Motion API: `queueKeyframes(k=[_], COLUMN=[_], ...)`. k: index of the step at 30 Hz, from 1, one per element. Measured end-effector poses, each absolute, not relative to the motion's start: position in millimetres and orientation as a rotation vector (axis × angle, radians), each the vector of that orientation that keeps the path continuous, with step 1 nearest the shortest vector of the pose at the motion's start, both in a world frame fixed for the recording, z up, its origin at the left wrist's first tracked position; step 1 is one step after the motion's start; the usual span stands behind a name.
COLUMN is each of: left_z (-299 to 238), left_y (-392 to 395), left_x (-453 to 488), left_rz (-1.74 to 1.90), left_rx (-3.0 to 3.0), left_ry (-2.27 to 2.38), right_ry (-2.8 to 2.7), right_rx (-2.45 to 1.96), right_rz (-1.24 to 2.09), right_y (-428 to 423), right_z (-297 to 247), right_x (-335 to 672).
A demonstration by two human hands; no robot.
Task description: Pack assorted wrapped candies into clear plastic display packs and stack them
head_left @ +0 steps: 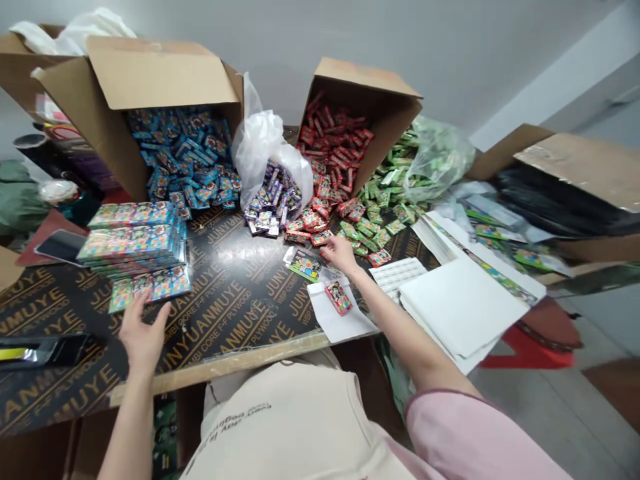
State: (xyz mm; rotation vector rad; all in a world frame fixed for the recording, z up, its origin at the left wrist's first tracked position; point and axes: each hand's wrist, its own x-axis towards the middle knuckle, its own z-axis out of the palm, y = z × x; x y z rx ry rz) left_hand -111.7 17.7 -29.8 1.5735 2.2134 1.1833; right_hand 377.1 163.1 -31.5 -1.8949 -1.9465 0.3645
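My left hand (143, 337) is open, fingers spread, just in front of the stack of colourful flat packs (135, 250) on the dark plywood table (235, 300). My right hand (340, 253) reaches to the edge of the pile of small red packets (313, 223), fingers curled; what they touch is hidden. A green printed card (305, 265) lies just left of that hand. One red packet (339, 297) lies on a white sheet (340, 320) beside my forearm.
An open carton of blue packets (185, 157) stands back left. Next to it sits a white bag of purple packets (270, 197), then a carton of red packets (340, 140) and a bag of green packets (395, 187). White sheets (460, 303) lie right. A phone (63, 245) lies far left.
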Motion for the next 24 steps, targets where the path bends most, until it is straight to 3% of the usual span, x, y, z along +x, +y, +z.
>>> queueKeyframes(k=[4,10,16,20,24], left_z=[-29,-13,0,13,36], left_y=[28,29,32,44,51], left_x=[-54,20,38,33,44], left_rz=[1.183,1.043,0.973,1.041,1.221], left_rx=[1.667,1.845,1.896,1.716,1.324], left_ry=[1.994,1.707,1.622,1.579,1.114], right_ry=[-2.137,-2.389,-2.421,-1.940,-1.252], right_rx=[-1.808,-2.028,-1.733,-1.418,-0.953], right_rz=[0.440,0.374,0.462,0.398,0.833], right_y=[144,160,182,173,134], right_z=[-41,-39,-9,37,68], right_x=[373,354,361,348,296])
